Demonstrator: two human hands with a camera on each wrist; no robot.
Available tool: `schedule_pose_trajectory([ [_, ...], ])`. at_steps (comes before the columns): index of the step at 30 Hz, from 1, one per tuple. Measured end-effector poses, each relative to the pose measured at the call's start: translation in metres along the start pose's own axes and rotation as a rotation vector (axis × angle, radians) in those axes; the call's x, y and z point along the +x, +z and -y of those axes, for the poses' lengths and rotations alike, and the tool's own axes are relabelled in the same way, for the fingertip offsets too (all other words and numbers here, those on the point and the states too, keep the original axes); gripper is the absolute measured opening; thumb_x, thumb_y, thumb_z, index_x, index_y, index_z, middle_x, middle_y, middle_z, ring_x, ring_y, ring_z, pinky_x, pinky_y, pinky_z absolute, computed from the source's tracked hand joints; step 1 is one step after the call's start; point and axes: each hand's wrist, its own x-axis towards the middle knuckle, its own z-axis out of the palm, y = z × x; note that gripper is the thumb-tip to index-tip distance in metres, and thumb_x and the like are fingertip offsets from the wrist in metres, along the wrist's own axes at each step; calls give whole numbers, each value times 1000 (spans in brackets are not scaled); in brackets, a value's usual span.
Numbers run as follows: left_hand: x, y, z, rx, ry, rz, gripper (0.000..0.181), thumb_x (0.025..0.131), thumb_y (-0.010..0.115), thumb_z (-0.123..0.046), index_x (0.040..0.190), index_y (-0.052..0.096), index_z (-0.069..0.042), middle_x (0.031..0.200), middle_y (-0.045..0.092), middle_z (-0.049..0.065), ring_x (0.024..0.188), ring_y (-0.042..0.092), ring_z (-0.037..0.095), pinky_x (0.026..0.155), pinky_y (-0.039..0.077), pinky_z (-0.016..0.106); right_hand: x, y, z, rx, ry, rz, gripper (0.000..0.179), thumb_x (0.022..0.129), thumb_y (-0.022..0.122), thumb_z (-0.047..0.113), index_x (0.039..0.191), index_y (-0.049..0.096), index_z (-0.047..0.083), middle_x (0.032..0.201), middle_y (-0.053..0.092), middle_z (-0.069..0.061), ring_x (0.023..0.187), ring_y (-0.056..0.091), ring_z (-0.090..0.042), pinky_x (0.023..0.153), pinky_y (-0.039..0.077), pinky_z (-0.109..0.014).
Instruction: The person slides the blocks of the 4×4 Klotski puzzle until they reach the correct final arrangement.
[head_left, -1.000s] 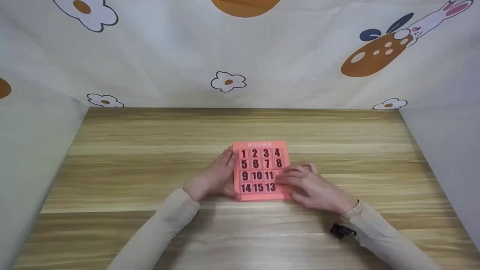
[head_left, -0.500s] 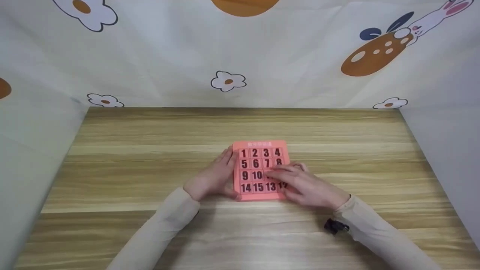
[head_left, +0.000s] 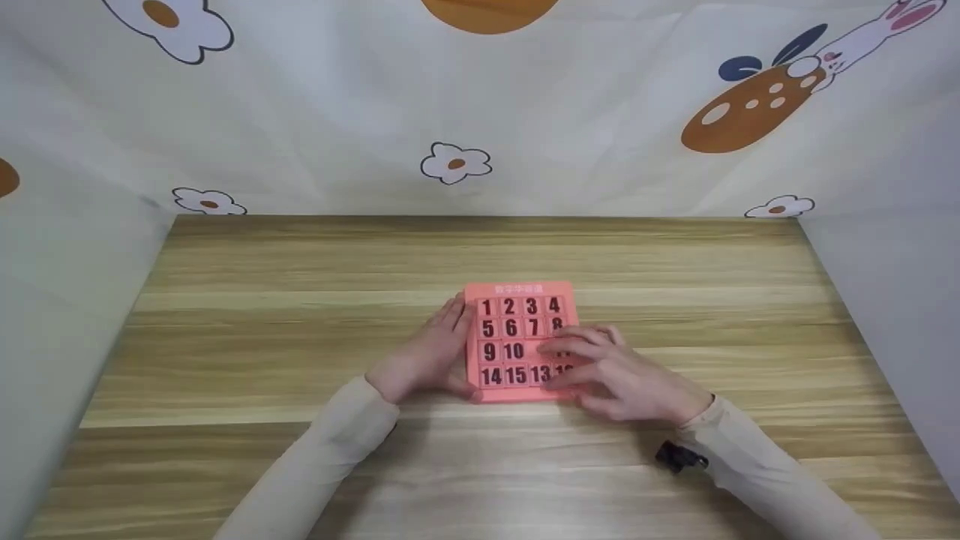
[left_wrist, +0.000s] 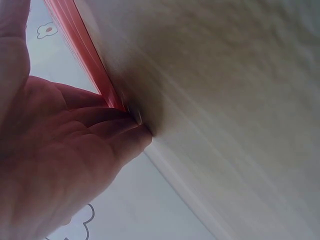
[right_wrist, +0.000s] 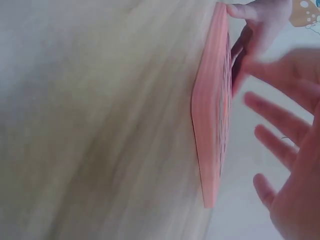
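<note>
A pink sliding number puzzle [head_left: 510, 394] lies flat on the wooden table, its top two rows running 1 to 8. My left hand [head_left: 426, 354] rests along its left side, fingers straight against the edge and thumb at the near left corner; the left wrist view shows the fingertips at the pink frame [left_wrist: 102, 82]. Over the right columns hovers my right hand [head_left: 630, 379], fingers spread and loosely bent. A bare slot shows right of the 10 tile [head_left: 514, 351]. The 11 tile [head_left: 564, 353] sits at the right, partly hidden by fingers. Below lie 14, 15, 13 and a half-covered tile.
The wood-grain table [head_left: 300, 262] stretches around the puzzle. A cream curtain [head_left: 322, 97] with flower and carrot prints closes off the back, with pale walls at both sides. A small black device [head_left: 681, 456] hangs at the right sleeve.
The 11 tile has shifted one place right, leaving a bare slot where it was. My right hand moved left over the tiles, then back right, lifting its fingers. My left hand stayed still.
</note>
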Motion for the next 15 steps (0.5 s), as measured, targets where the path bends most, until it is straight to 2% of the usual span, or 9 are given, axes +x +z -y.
schedule_pose_trajectory([
  [3,1,0,1,-1,1,3,130,67,84,-50,150,3,9,155,-6,28,144,-3,37,117,5,39,0,2,0,-33,48,17,28,84,68,19,112,73,20,145,44,-8,133,34,-37,99,27,-64],
  [6,1,0,1,-8,-4,3,130,66,84,-49,150,3,9,155,-6,29,144,-2,37,117,5,40,0,2,-1,-72,118,29,34,85,66,18,119,70,19,147,42,-9,135,31,-39,101,25,-65],
  [8,1,0,1,-6,-8,9,130,67,84,-49,150,2,9,155,-6,28,144,-2,37,117,5,40,1,4,-1,-83,132,33,38,86,65,18,124,67,18,148,41,-9,135,31,-39,102,24,-65],
  [15,2,0,0,7,-23,20,131,67,83,-51,151,0,7,156,-8,26,144,-3,36,117,4,39,7,12,5,-65,49,61,43,89,66,24,131,61,19,150,39,-8,134,32,-38,101,25,-68],
])
